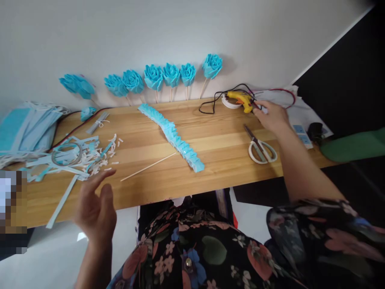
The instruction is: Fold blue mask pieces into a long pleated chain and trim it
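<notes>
My right hand (270, 115) is at the back right, fingers drawn together beside the handle of a yellow glue gun (240, 96). A small whitish piece shows at its fingertips, too unclear to name. My left hand (98, 204) hovers over the front edge at the left, thumb and index finger apart, holding nothing. Between the hands lies a pleated strip of light blue mask fabric (171, 134), slanting across the wooden table (216, 148). Beside its near end rests a thin wooden stick (147, 167). Scissors with white handles (261, 150) lie below my right hand.
Several blue fabric flowers (153, 78) on sticks lean against the wall. At the left are stacked blue masks (27, 126), scraps (90, 150), a tape roll (66, 154) and a tied bundle (98, 122). A black cord (214, 105) loops near the glue gun.
</notes>
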`<state>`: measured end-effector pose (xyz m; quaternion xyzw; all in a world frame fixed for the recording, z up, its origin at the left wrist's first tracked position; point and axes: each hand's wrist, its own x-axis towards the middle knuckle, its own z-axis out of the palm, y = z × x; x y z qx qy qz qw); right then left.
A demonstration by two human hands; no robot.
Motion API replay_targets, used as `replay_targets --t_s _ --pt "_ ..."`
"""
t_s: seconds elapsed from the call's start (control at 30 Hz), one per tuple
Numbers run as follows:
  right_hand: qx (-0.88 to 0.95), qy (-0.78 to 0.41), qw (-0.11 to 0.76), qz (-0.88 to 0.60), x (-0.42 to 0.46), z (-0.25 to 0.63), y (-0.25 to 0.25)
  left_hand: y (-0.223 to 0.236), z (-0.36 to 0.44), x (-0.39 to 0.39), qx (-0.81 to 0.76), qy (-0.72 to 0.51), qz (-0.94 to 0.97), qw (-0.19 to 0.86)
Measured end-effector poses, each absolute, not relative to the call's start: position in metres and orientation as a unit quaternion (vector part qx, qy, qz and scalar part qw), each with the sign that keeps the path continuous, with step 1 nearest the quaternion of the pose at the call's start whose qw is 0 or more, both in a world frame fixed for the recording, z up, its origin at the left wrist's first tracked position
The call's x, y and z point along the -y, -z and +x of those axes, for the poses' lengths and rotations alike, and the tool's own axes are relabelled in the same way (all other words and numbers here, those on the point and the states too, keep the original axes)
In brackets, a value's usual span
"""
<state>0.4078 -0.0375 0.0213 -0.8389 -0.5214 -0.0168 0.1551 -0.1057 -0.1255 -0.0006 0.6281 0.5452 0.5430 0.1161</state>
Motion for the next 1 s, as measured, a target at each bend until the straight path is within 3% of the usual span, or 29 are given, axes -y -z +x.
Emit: replay_targets --t_s 0.23,0.6,1.0 --pt "0.519 -0.045 0.105 -0.847 0.004 0.418 -0.001 0.039 -0.108 0.105 -0.503 -0.482 0.715 0.050" --pt "0.491 0.061 0.020 -0.869 0.027 0.404 -0.012 0.040 -0.108 0.105 -0.510 -0.470 0.718 0.058" --pt "0.497 0.083 0.063 -0.862 0.018 0.392 -0.001 0.041 -0.109 0.104 -0.510 -0.465 0.721 0.059"
